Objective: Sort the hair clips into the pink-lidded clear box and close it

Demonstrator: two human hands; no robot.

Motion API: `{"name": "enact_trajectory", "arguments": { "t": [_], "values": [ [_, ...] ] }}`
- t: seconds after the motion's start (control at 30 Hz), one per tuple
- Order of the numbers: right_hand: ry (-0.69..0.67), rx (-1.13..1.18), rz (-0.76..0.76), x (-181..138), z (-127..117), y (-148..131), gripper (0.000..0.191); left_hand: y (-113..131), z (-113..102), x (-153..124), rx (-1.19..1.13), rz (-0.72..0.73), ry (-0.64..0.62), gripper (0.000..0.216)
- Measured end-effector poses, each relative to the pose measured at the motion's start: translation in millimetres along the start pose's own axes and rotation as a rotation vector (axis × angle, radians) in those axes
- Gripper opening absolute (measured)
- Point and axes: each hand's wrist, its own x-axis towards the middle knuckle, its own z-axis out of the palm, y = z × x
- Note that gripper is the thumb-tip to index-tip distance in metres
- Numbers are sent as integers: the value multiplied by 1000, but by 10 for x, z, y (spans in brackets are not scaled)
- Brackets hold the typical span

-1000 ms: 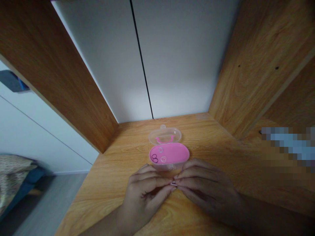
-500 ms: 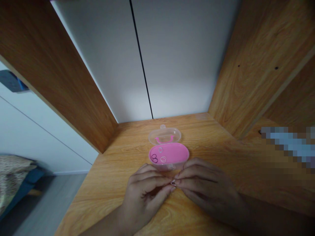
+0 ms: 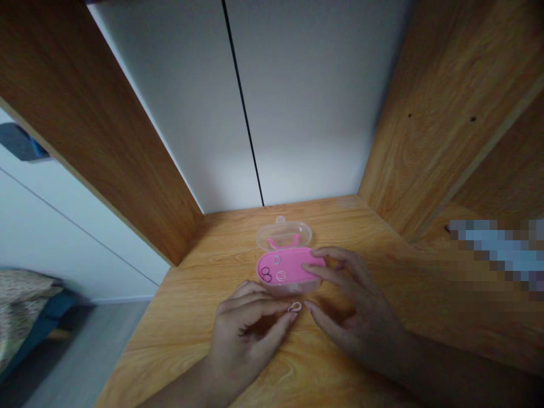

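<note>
A small pink oval case (image 3: 293, 266) lies open on the wooden desk (image 3: 195, 317), its clear lid (image 3: 284, 233) tipped back. Inside it lie a dark double ring (image 3: 266, 274) and two pale rings (image 3: 281, 276). My left hand (image 3: 246, 334) pinches a tiny pale ring (image 3: 294, 307) between thumb and forefinger, just in front of the case. My right hand (image 3: 352, 306) is spread open beside it, its forefinger reaching over the right end of the case, holding nothing.
Wooden side panels (image 3: 106, 136) wall the desk on left and right, with a white back wall (image 3: 306, 102) behind. A blurred bluish patch (image 3: 497, 249) sits at the right. Floor and some fabric (image 3: 25, 306) show at lower left.
My right hand let go of the tiny ring and moved up toward the case's right end, fingers spreading. The left hand kept the ring, which is now plainly visible.
</note>
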Motion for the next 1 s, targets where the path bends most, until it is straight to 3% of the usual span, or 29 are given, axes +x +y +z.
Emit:
{"name": "enact_trajectory", "arguments": {
  "t": [0.13,0.23,0.43,0.63,1.0],
  "values": [
    [-45,29,244,8,61,78,56,-8,-18,-9,66,-38,43,23],
    [-124,63,332,-3,96,130,56,-36,-42,-13,145,-31,87,24],
    [-224,149,307,-14,107,169,50,-105,-63,-36,293,-90,150,15],
    [-292,196,263,-13,82,112,63,-112,-17,-53,347,-231,228,5],
    [-349,199,210,-22,56,84,60,-72,8,-27,312,-391,160,9]
  ]
}}
